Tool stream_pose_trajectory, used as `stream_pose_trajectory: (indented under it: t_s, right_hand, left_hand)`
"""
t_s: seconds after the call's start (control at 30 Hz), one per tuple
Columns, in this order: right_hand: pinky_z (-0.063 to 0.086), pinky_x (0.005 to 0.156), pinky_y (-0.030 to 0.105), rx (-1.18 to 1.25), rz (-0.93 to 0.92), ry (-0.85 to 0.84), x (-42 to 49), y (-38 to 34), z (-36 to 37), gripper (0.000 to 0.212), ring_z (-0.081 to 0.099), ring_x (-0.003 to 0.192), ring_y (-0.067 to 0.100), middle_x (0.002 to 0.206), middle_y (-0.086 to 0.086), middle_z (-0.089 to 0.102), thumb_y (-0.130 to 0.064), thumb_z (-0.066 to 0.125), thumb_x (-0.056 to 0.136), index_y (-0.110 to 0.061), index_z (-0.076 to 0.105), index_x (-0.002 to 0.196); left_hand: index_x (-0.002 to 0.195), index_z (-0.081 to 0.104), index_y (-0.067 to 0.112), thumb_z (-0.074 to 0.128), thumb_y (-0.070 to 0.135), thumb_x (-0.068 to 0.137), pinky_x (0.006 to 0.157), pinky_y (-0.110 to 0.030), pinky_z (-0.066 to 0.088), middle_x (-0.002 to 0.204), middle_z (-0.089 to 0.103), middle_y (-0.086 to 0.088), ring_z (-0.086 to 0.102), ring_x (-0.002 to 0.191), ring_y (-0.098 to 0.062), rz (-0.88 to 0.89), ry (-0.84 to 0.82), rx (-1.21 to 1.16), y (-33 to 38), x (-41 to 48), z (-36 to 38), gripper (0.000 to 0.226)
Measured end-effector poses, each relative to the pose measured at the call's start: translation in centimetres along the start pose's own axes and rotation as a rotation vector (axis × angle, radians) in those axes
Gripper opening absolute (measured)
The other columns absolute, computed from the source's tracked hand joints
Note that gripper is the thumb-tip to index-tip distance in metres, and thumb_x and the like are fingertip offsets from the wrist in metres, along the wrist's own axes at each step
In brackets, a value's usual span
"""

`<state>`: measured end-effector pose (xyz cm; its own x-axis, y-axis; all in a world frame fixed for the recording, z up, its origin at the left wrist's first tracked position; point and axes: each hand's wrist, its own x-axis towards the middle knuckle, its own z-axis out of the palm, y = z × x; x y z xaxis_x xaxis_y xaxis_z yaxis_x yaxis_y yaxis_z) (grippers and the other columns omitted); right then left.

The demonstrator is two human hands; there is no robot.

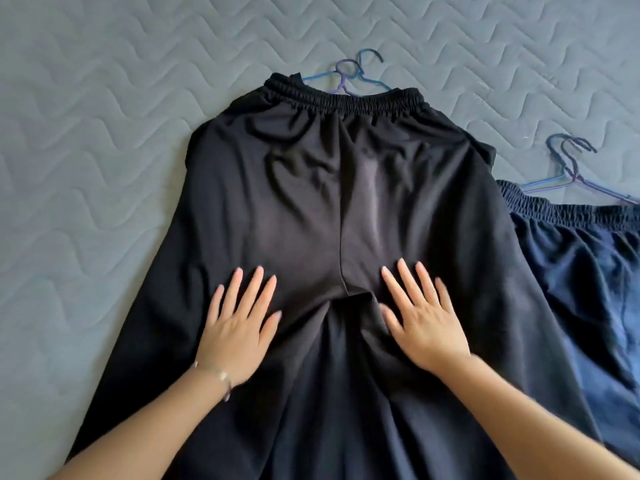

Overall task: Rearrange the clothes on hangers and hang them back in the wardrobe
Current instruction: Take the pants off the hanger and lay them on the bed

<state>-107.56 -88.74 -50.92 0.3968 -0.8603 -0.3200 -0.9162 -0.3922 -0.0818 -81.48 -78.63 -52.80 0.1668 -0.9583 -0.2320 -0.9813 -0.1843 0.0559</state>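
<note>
On the bed (104, 98), both hands — left hand (239, 327), right hand (426, 323) — press flat and open on black pants (311, 185); hangers (349, 72) lie straight ahead.

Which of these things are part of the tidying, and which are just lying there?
Job: black trousers, top hangers at their waistband, left hand and right hand flat on them, navy trousers, side hangers.
Just there: quilted mattress, bracelet.

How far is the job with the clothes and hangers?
Done: black trousers lie spread on the mattress, two hanger hooks showing above the waistband. In hand: left hand and right hand press flat on them. To do: navy trousers and their hangers wait; no wardrobe in view.
</note>
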Motion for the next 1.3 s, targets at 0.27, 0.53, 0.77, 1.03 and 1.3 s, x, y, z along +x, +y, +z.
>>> stream_pose_trajectory:
  t_s: [0.27, 0.53, 0.77, 1.03, 1.3]
  right_hand:
    - [-0.003, 0.114, 0.026, 0.083, 0.141, -0.055, -17.2, -0.3, 4.3, 0.064, -0.003, 0.145, 0.007, 0.146, -0.009, 0.034, -0.058, 0.017, 0.091, -0.021, 0.033, 0.14]
    - [0.021, 0.113, 0.026, 0.13, 0.291, -0.132, -27.4, -1.4, 5.5, 0.077, 0.014, 0.146, 0.017, 0.157, 0.0, 0.016, 0.0, 0.039, 0.08, -0.017, 0.01, 0.149]
    - [0.04, 0.097, 0.041, 0.321, 0.275, 0.058, -31.0, -8.5, 3.9, 0.048, 0.049, 0.122, 0.03, 0.13, 0.008, 0.056, -0.009, 0.056, 0.08, -0.01, 0.053, 0.128]
    - [0.049, 0.086, 0.028, 1.045, 0.436, -0.352, -35.8, -27.1, 8.1, 0.045, 0.055, 0.094, 0.014, 0.102, -0.005, 0.055, -0.04, 0.068, 0.079, -0.017, 0.05, 0.114]
    - [0.045, 0.084, 0.038, 1.442, 0.877, -0.354, -38.3, -33.4, 8.0, 0.014, 0.053, 0.085, 0.022, 0.097, 0.01, 0.059, -0.012, 0.045, 0.09, -0.007, 0.055, 0.098]
  left_hand:
    - [0.136, 0.037, 0.025, 0.003, 0.07, 0.084, 0.1, -0.056, 0.033, 0.151, 0.03, -0.006, 0.035, 0.132, -0.03, -0.325, -0.146, -0.163, -1.8, -18.9, 2.1, 0.077]
    - [0.148, -0.001, 0.025, 0.049, 0.064, 0.078, 0.115, -0.047, 0.016, 0.158, 0.003, -0.002, 0.009, 0.144, -0.025, -0.943, -0.347, -0.352, -4.2, -30.2, 0.9, 0.094]
    - [0.145, 0.019, 0.02, 0.067, 0.045, 0.076, 0.106, -0.05, 0.032, 0.149, 0.029, -0.012, 0.033, 0.132, -0.037, -1.035, -0.293, -0.439, -6.8, -38.0, 1.3, 0.088]
    - [0.106, 0.063, 0.012, 0.071, 0.029, 0.078, 0.081, -0.033, 0.048, 0.102, 0.069, -0.007, 0.063, 0.094, -0.029, -0.862, -0.336, -0.923, -11.5, -40.6, 1.5, 0.033]
    - [0.1, 0.061, 0.02, 0.067, 0.018, 0.082, 0.083, -0.036, 0.052, 0.1, 0.07, -0.004, 0.066, 0.093, -0.023, -0.809, -0.384, -1.433, -15.6, -44.3, -1.8, 0.02]
